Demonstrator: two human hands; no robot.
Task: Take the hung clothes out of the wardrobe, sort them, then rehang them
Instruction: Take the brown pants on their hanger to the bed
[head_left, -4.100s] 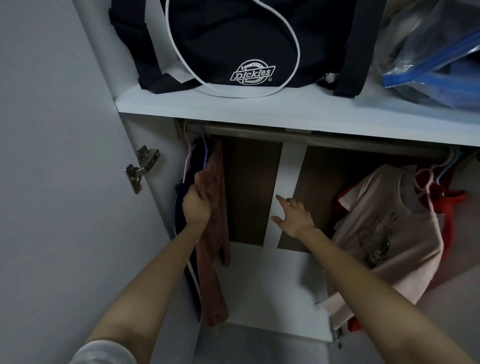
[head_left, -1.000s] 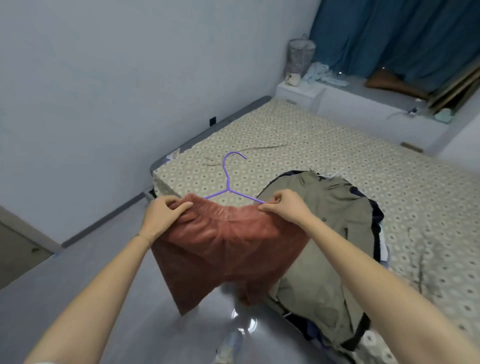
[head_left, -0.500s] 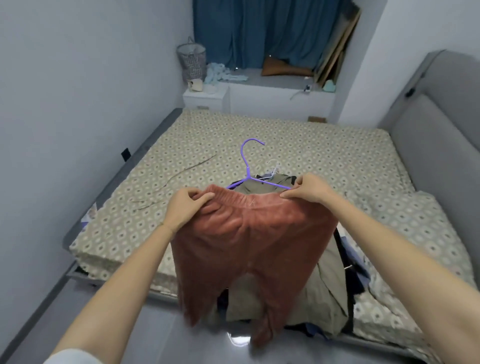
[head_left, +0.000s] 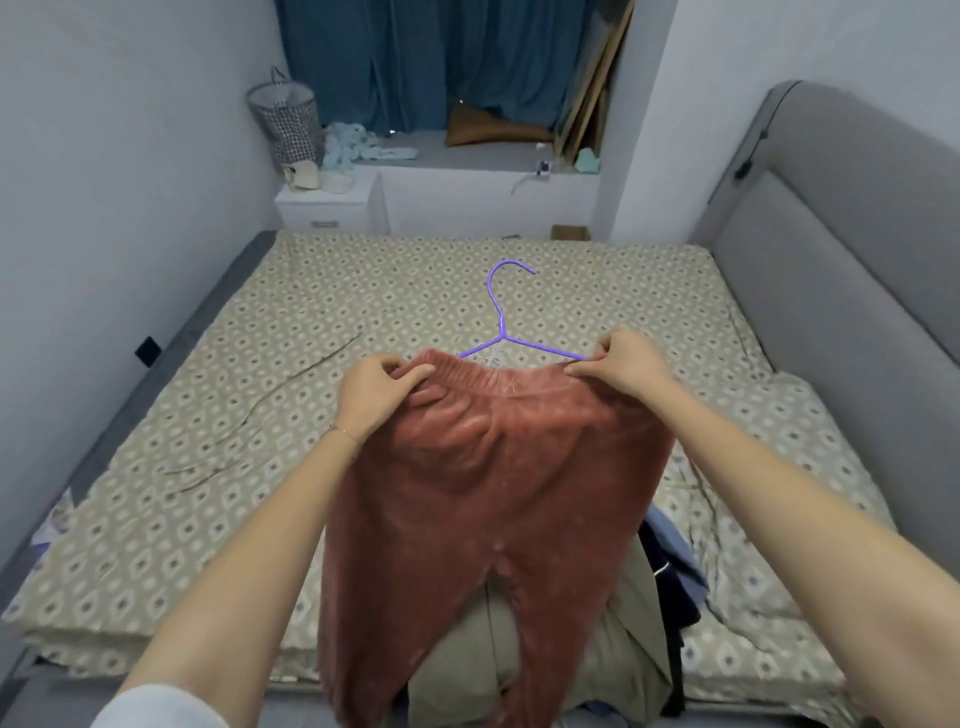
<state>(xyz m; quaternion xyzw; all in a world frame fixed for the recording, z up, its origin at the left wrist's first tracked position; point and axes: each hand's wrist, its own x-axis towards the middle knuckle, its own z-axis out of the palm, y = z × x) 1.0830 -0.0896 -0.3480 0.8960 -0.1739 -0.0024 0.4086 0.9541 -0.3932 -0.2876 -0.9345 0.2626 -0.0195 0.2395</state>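
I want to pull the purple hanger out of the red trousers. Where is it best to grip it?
Grip the purple hanger at its neck, where the hook meets the arms, coming from above. That part stands clear of the red trousers, while the arm ends are hidden at the waistband.

left hand (head_left: 376, 395) pinching, right hand (head_left: 623, 366) pinching, arms outstretched

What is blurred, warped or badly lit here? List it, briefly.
Head view: dim, cool, even light, no hard shadows on the bed. Head view: wide-angle bending bows the headboard and the left wall. Head view: the trousers go soft toward the legs; the purple hanger reads crisp.
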